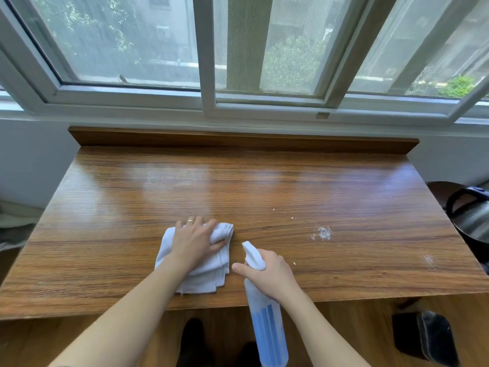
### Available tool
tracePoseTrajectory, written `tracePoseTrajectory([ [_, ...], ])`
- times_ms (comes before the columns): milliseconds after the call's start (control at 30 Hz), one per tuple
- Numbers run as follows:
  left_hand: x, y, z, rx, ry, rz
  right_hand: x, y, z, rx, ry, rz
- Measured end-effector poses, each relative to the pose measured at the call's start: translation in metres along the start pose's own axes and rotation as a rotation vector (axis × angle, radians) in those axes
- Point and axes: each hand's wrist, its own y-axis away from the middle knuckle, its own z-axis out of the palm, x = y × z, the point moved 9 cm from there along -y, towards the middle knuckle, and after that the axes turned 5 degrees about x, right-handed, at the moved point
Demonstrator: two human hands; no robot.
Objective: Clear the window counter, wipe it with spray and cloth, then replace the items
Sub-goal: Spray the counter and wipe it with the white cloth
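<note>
The wooden window counter (264,186) lies bare under the window. My left hand (194,239) presses down on a folded white cloth (209,274) near the front middle, its fingers curled over the cloth's far bunched edge. Just to the right, my right hand (272,274) grips the neck of a white spray bottle (267,327) with blue stripes. The nozzle points away over the counter, and the bottle's body hangs past the front edge. A patch of white spray droplets (322,232) sits on the wood to the right.
A raised wooden lip (238,140) runs along the counter's back under the white window frame (211,102). A dark kettle-like object (473,215) stands off the right edge. A black object (426,337) sits on the floor at lower right. Another faint white smear (428,259) marks the right front.
</note>
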Motion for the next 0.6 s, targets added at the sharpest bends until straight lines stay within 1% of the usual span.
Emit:
tracePoseTrajectory([
  [100,-0.001,-0.010,0.004,-0.016,-0.016,-0.035,0.002,0.002,0.001,0.007,-0.007,0.000],
  [200,0.002,0.002,0.002,-0.026,0.007,-0.053,0.002,0.004,0.000,0.009,0.000,-0.006],
  [433,0.036,0.069,-0.014,-0.035,0.044,0.039,0.003,0.002,0.000,-0.014,0.017,-0.016],
  [600,0.049,0.109,-0.016,-0.016,0.025,0.053,0.007,-0.001,-0.002,-0.011,0.035,-0.019],
])
